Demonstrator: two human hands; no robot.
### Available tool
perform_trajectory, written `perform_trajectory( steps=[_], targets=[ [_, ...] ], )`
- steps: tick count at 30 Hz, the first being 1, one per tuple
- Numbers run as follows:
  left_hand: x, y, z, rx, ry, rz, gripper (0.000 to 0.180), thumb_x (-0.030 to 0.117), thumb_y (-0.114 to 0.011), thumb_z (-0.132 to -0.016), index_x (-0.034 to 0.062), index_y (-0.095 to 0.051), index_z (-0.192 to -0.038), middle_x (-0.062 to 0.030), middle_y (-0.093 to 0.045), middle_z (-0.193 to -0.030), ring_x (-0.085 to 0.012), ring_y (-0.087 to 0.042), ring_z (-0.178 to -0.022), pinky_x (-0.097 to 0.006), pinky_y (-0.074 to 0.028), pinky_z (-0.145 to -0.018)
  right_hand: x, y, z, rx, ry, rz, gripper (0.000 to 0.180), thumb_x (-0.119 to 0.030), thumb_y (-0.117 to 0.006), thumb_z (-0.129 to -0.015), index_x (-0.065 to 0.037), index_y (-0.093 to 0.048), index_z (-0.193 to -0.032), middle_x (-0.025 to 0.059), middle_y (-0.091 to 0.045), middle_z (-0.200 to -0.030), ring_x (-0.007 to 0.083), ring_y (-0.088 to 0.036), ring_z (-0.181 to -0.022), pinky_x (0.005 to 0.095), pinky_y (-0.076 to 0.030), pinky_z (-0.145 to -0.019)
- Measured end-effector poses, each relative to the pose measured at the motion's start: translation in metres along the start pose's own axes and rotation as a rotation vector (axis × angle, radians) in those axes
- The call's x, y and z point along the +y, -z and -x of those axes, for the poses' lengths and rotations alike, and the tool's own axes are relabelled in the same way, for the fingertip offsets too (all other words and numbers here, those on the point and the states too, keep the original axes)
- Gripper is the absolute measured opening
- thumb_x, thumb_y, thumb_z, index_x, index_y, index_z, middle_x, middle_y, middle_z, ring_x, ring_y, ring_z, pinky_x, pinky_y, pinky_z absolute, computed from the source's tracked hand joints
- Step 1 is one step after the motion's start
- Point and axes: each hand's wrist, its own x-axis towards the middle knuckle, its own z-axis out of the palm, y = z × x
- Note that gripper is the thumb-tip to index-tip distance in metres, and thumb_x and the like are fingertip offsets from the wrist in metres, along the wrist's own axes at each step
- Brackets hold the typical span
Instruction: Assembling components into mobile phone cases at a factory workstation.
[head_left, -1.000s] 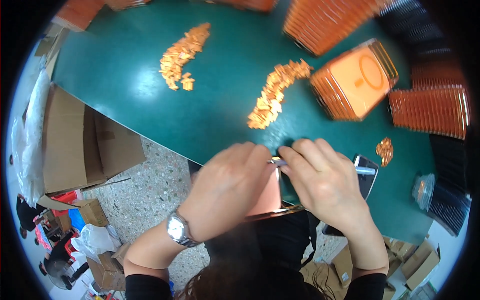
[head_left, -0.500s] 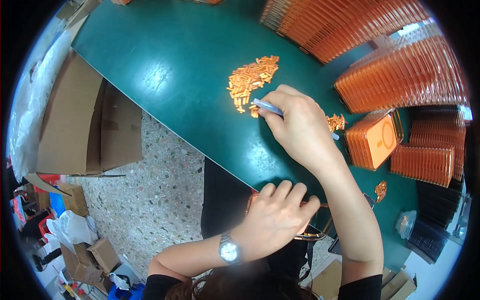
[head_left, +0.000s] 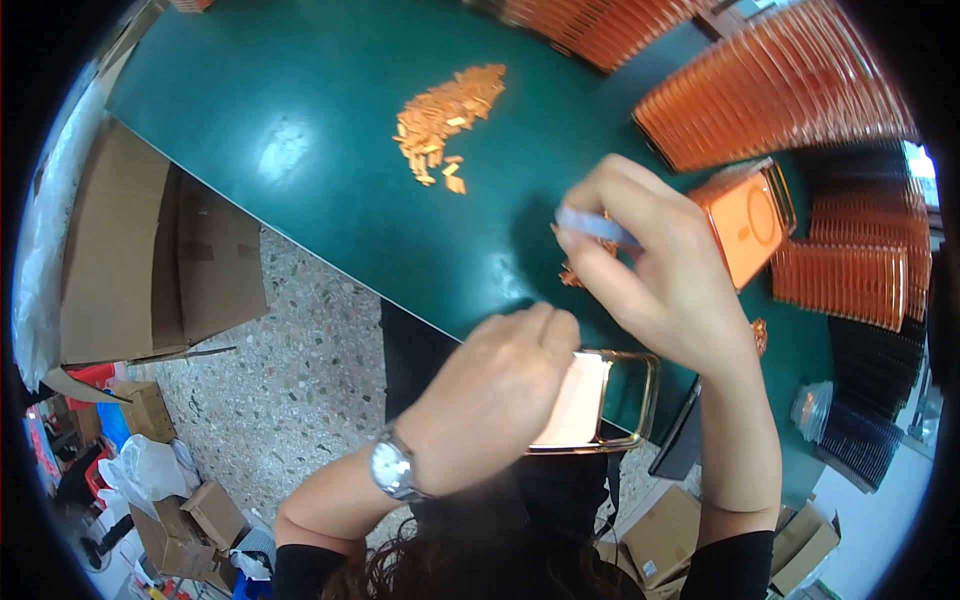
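Note:
My left hand (head_left: 510,375), with a wristwatch (head_left: 392,467) on its wrist, is closed on a phone case (head_left: 650,395) at the table's near edge. The case has a shiny gold rim and a pale orange panel; my fingers cover part of it. My right hand (head_left: 655,250) pinches a light blue pen-like tool (head_left: 598,226), blurred by motion, above the table. Beside its fingers lies a small heap of orange-gold pieces (head_left: 572,276), partly hidden by the hand. A larger pile of the same little pieces (head_left: 450,112) lies farther left.
Rows of orange phone cases (head_left: 770,90) line the table's far right, with a shorter stack (head_left: 745,235) before them. Black cases (head_left: 865,440) stand at the right edge. A dark flat slab (head_left: 680,435) lies near my right forearm. A cardboard box (head_left: 150,240) stands left.
My right hand has moved right with the tool, away from the large pile. More of the phone case shows beside my left hand. The whole view has shifted a little.

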Motion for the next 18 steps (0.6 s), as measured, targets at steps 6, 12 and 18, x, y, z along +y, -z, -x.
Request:
perform_trajectory(
  steps=[6, 12, 18],
  targets=[
    [0.015, -0.005, -0.013, -0.001, 0.116, -0.009, 0.008, 0.004, -0.061, -0.098, -0.0024, -0.063, -0.103, -0.0208, -0.065, -0.097, -0.0432, -0.066, -0.092, -0.048, -0.054, -0.081, 0.015, 0.010, 0.088, -0.067, 0.031, 0.017, 0.014, -0.005, -0.071, -0.085, -0.003, -0.064, -0.097, 0.0107, -0.059, -0.096, 0.0319, -0.067, -0.086, 0.0434, -0.054, -0.069],
    [0.028, -0.018, -0.022, -0.012, 0.154, -0.061, 0.007, -0.001, -0.060, -0.095, -0.0020, -0.064, -0.101, -0.0197, -0.067, -0.095, -0.0420, -0.067, -0.090, -0.047, -0.054, -0.078, 0.028, -0.005, 0.110, 0.077, 0.174, 0.238, 0.016, -0.003, -0.072, -0.080, -0.004, -0.058, -0.087, 0.0094, -0.054, -0.088, 0.0268, -0.064, -0.080, 0.0377, -0.055, -0.061],
    [0.035, -0.029, -0.028, 0.013, 0.169, -0.102, 0.007, 0.000, -0.064, -0.093, -0.0021, -0.063, -0.099, -0.0202, -0.068, -0.094, -0.0416, -0.067, -0.089, -0.045, -0.054, -0.077, 0.029, -0.005, 0.122, 0.064, 0.060, 0.311, 0.023, -0.002, -0.080, -0.076, -0.003, -0.064, -0.092, 0.0091, -0.060, -0.091, 0.0279, -0.065, -0.079, 0.0411, -0.053, -0.061]
  ],
)
